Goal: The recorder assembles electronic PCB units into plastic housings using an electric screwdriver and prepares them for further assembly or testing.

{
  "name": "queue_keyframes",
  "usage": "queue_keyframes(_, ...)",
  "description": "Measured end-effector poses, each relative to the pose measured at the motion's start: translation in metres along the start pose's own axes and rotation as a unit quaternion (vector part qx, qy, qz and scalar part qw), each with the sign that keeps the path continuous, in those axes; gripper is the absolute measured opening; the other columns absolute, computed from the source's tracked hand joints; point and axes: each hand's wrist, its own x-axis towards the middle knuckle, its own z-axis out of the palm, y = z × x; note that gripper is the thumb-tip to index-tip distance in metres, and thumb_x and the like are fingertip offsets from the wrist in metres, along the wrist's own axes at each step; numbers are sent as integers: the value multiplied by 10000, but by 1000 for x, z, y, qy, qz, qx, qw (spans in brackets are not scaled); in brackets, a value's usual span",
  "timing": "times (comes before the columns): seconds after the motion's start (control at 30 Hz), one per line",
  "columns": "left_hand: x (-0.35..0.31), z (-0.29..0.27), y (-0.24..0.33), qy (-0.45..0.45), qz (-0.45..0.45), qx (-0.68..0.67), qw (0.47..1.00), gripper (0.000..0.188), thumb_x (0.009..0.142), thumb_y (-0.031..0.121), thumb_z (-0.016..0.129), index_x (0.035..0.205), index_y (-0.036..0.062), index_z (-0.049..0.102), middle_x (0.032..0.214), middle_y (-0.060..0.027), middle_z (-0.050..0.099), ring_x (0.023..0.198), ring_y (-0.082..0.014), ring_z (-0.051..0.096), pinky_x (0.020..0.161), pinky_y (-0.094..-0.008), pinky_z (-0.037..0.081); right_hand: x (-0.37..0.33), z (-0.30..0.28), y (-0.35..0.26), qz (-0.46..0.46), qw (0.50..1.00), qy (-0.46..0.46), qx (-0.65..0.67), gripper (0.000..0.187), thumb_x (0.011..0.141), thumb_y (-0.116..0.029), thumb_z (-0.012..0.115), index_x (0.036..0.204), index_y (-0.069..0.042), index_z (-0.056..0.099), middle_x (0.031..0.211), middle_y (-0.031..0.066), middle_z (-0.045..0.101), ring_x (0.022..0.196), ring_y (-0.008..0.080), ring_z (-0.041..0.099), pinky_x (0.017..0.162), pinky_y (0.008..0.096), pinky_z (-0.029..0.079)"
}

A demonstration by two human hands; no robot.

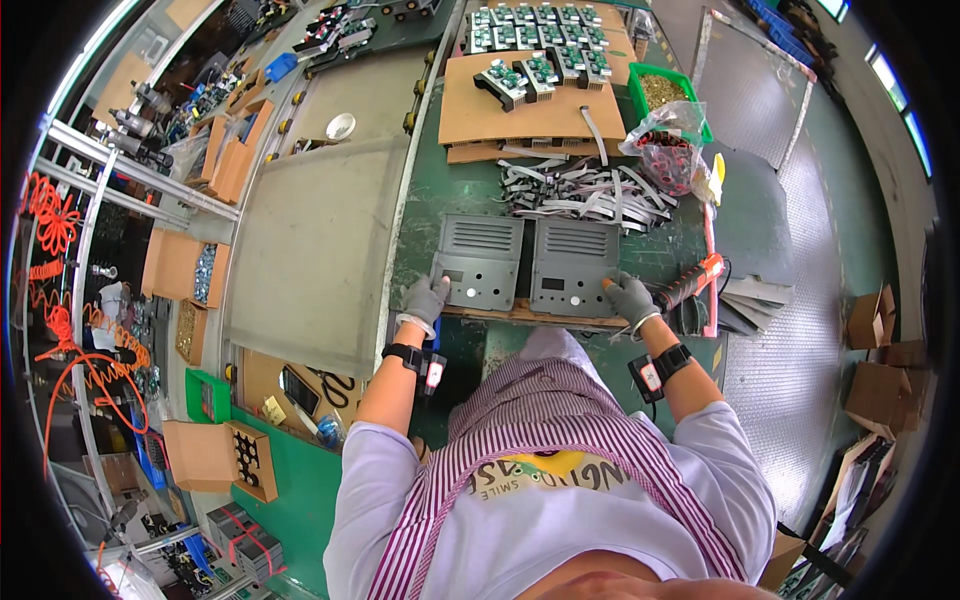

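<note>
- Head view, centre: two grey metal panels lie side by side on a green bench (460,200).
- Left hand (427,298), gloved, fingers curled on the left panel (480,262) at its 8 o'clock corner.
- Right hand (630,298), gloved, fingers pressing the right panel (573,265) at its 4 o'clock corner.
- Grey ribbon cables (585,192) heaped at 12 o'clock.
</note>
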Motion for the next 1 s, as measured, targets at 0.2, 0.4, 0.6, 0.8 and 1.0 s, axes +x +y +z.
queue_keyframes(0.2, -8, -6, 9, -32, 5, -41, 999, 426, 790, 427, 479, 844, 26, 612, 712, -207, 600, 698, -325, 592, 634, -413, 435, 17, 12, 15, -35, 986, -22, 163, 300, 776, -170, 555, 1042, -32, 569, 762, 52, 610, 645, 119, 570, 558, 231, 451)
queue_keyframes(0.4, -10, -17, -2, -25, -12, -93, 995, 510, 791, 456, 501, 1085, 39, 501, 982, -217, 571, 881, -357, 563, 788, -410, 429, -50, -20, 24, -224, 937, 201, 176, 415, 831, -139, 511, 1202, 6, 397, 851, 27, 536, 678, 93, 515, 560, 215, 439)
queue_keyframes(0.6, -81, -17, 27, 303, 239, -230, 893, 422, 669, 223, 649, 1020, 42, 500, 921, -149, 527, 879, -322, 497, 785, -422, 378, -197, 15, 78, -110, 913, 286, 270, 420, 847, -250, 518, 1205, -45, 443, 970, 74, 556, 740, 113, 507, 635, 247, 433)
queue_keyframes(0.8, -175, -50, 44, 170, 437, -295, 832, 318, 709, 226, 602, 961, 41, 543, 926, -145, 544, 895, -326, 513, 765, -411, 419, -261, 69, 86, -42, 922, 221, 315, 426, 802, -263, 571, 1173, -77, 478, 946, 71, 575, 737, 123, 528, 620, 267, 439)
queue_keyframes(1.0, -222, -40, 69, -75, 475, -236, 845, 272, 800, 268, 521, 999, 101, 601, 911, -104, 616, 865, -262, 586, 731, -340, 467, -300, 42, 24, -261, 918, 295, 44, 382, 787, -157, 549, 1144, -26, 511, 1017, 95, 599, 895, 185, 579, 758, 296, 456)
